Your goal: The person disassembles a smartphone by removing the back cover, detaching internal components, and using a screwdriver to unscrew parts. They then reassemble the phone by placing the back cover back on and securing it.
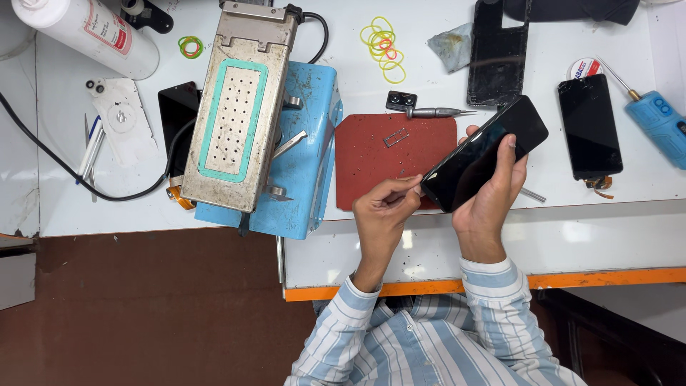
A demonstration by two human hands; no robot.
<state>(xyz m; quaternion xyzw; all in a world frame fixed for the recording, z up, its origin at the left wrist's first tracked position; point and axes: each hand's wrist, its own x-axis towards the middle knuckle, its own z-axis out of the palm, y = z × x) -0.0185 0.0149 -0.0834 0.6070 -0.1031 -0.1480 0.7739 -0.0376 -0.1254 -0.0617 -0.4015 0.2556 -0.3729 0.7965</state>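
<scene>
Smartphone [483, 154], black and glossy, sits tilted in the person's right hand [491, 196] above the front part of a white workbench [600, 229], its long axis running from lower left to upper right, its dark face turned up toward the camera. The right hand cradles it from beneath, fingers wrapped over the right long edge. The left hand [382, 214] is pinched shut on something small pressed to the phone's lower-left corner; what it grips cannot be told.

Largest on the bench, a worn metal heating machine [236, 114] with a perforated, teal-rimmed plate stands on a blue base [314, 164] at left, well apart from the hands. A red work mat [371, 154] lies just behind the left hand, carrying a small metal tray frame [396, 137]. A white cylindrical bottle [93, 32] lies at the far left corner. A black phone back cover [498, 53] and a second dark phone [589, 127] lie beyond and right of the held phone, a blue handheld tool [661, 121] at the right edge. A metal-handled screwdriver [436, 112] and yellow rubber bands [382, 43] sit behind the mat.

Bare white surface lies open between the hands and the bench's orange front edge [572, 279].
</scene>
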